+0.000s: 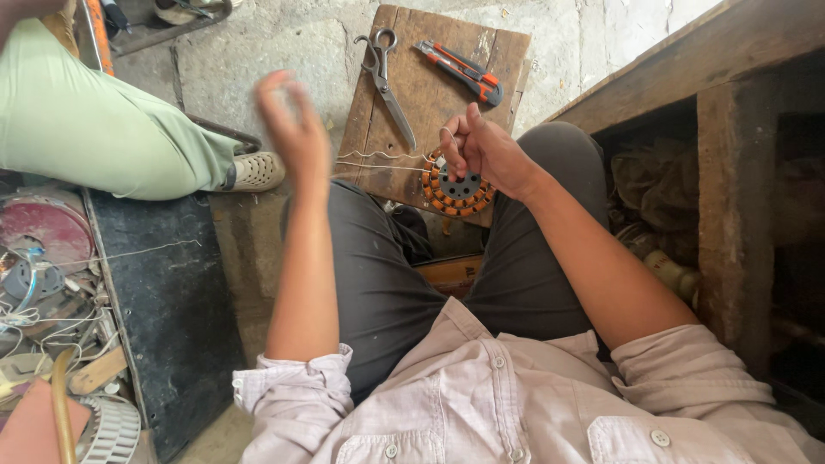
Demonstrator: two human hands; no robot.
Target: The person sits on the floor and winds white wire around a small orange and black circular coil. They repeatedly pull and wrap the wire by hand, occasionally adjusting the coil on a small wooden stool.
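Thread [378, 161] runs taut across the wooden board [430, 94] at upper centre, from the round stator [458, 187] with orange coils that my right hand [485, 150] pinches at its rim. My left hand [296, 129] is blurred at centre left, fingers loosely open, empty as far as I can tell. I judge a hard tug could snap the thread or drag the stator off the board's near edge toward the scissors [388, 77].

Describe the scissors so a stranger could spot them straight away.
Find the wooden board on the floor in front of the person's knees. The scissors lie on its left half, handles away from the person; unlike the orange-and-grey utility knife beside them, they are plain grey metal.
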